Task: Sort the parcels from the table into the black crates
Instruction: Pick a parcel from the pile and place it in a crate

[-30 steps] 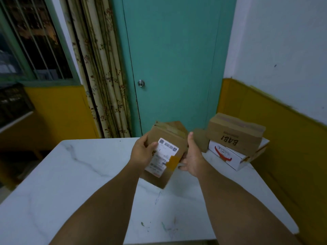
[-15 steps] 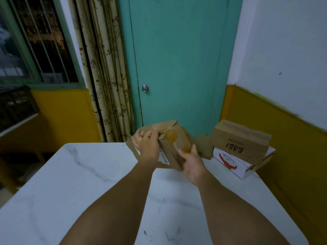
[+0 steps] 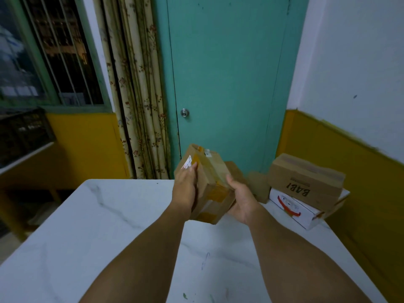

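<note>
cardboard parcel (image 3: pixel 211 186) gripped between both hands, left (image 3: pixel 184 189), right (image 3: pixel 240 199)

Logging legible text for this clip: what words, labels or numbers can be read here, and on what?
"BABI": on the side of the brown box, printed upside down, stacked on the white box.
Small line above "BABI": too small to read.
White label on the held parcel: blurred, unreadable.
White box: red mark, no readable words.

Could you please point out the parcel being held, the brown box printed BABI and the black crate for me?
held parcel (image 3: pixel 213 182): head view, on its taped brown top face.
BABI box (image 3: pixel 306 179): head view, on its brown side above the lettering.
black crate (image 3: pixel 24 132): head view, on its lattice side wall, far left.
</note>
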A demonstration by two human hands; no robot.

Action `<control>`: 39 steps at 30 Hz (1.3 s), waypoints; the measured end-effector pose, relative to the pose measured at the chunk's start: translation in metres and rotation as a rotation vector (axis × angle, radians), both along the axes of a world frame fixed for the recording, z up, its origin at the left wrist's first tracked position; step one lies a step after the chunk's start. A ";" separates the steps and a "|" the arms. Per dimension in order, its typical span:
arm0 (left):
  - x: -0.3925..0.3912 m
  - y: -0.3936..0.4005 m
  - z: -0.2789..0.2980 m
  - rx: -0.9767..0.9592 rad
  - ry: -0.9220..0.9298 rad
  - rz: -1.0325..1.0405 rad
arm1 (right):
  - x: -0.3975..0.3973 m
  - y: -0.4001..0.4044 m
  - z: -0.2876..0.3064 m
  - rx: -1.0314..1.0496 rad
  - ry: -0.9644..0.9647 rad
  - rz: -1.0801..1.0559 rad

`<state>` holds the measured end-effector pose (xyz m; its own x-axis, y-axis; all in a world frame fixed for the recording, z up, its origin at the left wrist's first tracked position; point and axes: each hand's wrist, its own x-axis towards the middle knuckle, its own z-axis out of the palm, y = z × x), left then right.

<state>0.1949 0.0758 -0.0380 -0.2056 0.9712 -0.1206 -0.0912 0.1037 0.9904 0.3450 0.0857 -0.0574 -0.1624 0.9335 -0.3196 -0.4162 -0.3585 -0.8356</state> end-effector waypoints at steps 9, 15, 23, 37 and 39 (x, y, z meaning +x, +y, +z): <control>-0.036 -0.008 -0.001 -0.137 0.180 0.076 | -0.008 0.014 -0.012 0.061 -0.373 -0.017; -0.032 -0.009 0.003 0.010 0.050 0.058 | -0.026 0.006 0.000 -0.028 -0.167 -0.111; -0.037 -0.008 0.002 -0.047 0.038 0.007 | -0.025 0.008 0.012 -0.049 -0.133 -0.139; -0.120 -0.106 -0.053 -0.233 0.047 0.266 | -0.130 -0.040 -0.039 -0.120 -0.257 0.261; -0.154 -0.134 -0.061 -0.224 0.041 0.335 | -0.171 -0.062 -0.047 -0.120 -0.298 0.337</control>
